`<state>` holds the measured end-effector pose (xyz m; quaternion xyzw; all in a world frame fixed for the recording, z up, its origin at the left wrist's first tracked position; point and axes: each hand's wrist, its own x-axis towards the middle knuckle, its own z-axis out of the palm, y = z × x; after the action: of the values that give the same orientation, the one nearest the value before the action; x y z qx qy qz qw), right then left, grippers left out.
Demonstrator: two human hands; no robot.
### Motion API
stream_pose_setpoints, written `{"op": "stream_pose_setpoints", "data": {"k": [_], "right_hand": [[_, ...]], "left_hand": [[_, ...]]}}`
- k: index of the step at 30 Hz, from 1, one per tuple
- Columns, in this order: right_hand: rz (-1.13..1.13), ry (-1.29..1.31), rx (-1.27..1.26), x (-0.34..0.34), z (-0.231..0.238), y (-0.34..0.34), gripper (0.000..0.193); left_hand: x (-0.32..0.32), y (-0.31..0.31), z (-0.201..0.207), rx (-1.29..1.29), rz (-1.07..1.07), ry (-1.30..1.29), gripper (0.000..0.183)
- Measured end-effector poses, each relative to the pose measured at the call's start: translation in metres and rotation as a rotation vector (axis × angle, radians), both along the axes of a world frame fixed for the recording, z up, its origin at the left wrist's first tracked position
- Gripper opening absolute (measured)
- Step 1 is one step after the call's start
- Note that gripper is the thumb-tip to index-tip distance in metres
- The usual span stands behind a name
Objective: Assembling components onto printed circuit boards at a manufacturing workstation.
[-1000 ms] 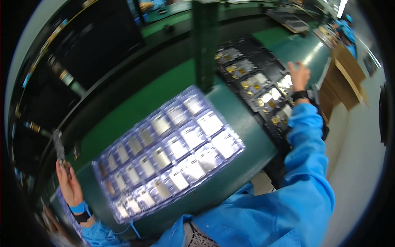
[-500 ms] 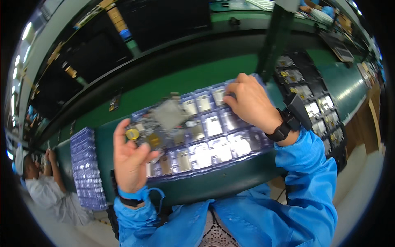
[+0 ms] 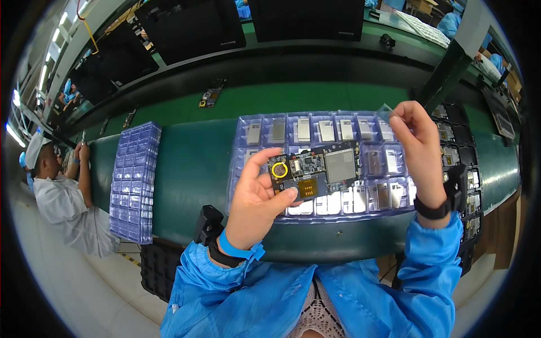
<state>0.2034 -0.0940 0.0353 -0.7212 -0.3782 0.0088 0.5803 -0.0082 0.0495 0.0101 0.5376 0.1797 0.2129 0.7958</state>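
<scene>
"What's the left hand (image 3: 253,207) doing?"
"Its grip pinches the circuit board (image 3: 314,170) at its left end, above the purple-tinted blister tray (image 3: 349,218) on the green bench (image 3: 191,169)!"
"And the right hand (image 3: 418,143)?"
"Grip pinching a small clear film (image 3: 386,111), by the tray's far right corner!"

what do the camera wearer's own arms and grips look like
The left grip and right grip are gloveless. The left sleeve and right sleeve are bright blue, loose and wrinkled. Each wrist has a black strap with a blocky black device; the left also wears a blue band.
</scene>
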Motion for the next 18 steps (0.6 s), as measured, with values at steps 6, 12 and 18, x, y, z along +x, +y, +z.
{"op": "stream_pose_setpoints", "data": {"k": [6,12,18], "right_hand": [[0.241,0.227,0.031,-0.049,0.004,-0.013,0.005],[0.290,0.536,-0.006,-0.066,0.002,-0.003,0.015],[0.283,0.535,-0.047,-0.065,-0.004,0.001,0.009]], "left_hand": [[0.001,-0.006,-0.009,-0.011,-0.039,-0.066,0.057],[0.002,-0.013,-0.005,-0.015,-0.056,-0.018,0.058],[0.002,-0.015,0.000,-0.055,-0.086,-0.003,0.055]]}}
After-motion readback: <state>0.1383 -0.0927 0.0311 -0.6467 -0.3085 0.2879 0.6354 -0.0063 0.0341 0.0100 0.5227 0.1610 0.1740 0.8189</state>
